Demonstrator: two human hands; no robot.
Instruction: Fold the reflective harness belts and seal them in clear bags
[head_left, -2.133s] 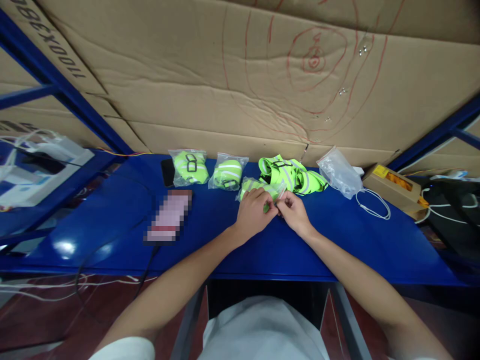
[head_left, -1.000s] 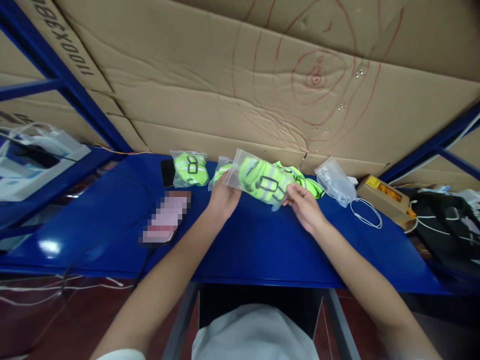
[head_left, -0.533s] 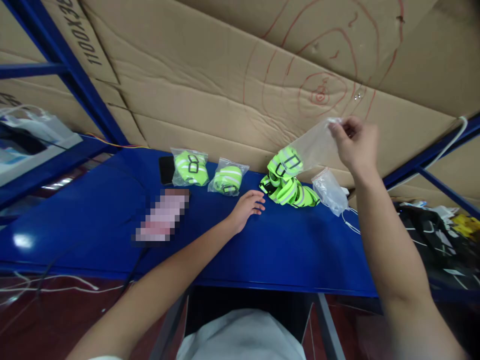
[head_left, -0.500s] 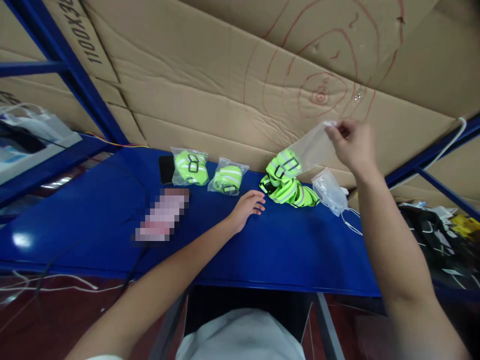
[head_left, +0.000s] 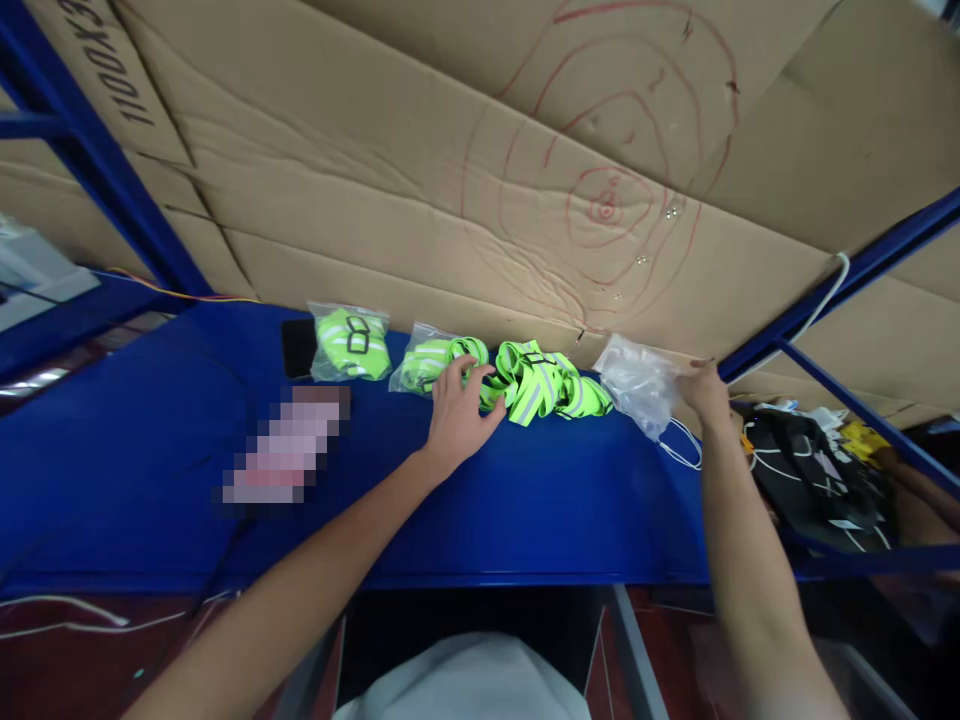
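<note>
Left hand (head_left: 459, 415) near rear edge of desk (head_left: 525, 520), fingers curved around rolled green strap (head_left: 470, 347). Right hand (head_left: 705, 395) at clear plastic bag (head_left: 637, 385), rear right. Fingertips partly hidden; cannot tell whether either pinches. Bagged strap (head_left: 420, 363) crowds roll's left, loose straps (head_left: 551, 385) its right.

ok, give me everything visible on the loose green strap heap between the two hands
The loose green strap heap is bright yellow-green with silver-grey stripes and some black parts near its top. It looks like flexible fabric webbing, unbagged and tangled, with loops and folds overlapping. It lies on the blue table, in front of the cardboard. The left hand is at its left side, but contact can't be told. The clear plastic bag is close by its right end.
</note>
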